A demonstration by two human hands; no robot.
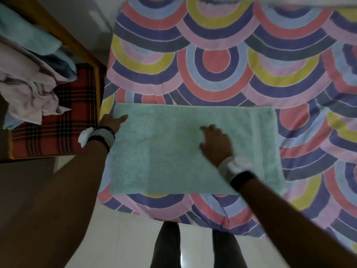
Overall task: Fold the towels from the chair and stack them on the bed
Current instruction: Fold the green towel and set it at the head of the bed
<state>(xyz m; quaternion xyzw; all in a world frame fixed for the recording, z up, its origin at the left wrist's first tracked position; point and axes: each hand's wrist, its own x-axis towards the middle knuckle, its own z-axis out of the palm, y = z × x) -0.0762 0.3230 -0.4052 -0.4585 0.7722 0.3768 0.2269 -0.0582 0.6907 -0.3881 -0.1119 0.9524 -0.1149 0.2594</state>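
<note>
Left hand (114,121): fingers extended, resting flat at the left edge of the mint green towel (173,151). Right hand (216,144): fingers loosely spread, pressing the towel's middle; blurred, fingertips indistinct. The towel lies flat on the bed (212,55) near its front edge. Beside the bed, the chair (58,120) holds crumpled towels (29,78), partly cut off by the frame.

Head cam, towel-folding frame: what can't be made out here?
- Green towel: its layer count; only the top surface shows in the head view.
- Left hand: fingers at the towel's left edge, partly hidden and blurred.
- Right hand: motion blur; contact with the towel unclear.
- Pile on the chair: cut by the left edge, so the towel count is unknown.
</note>
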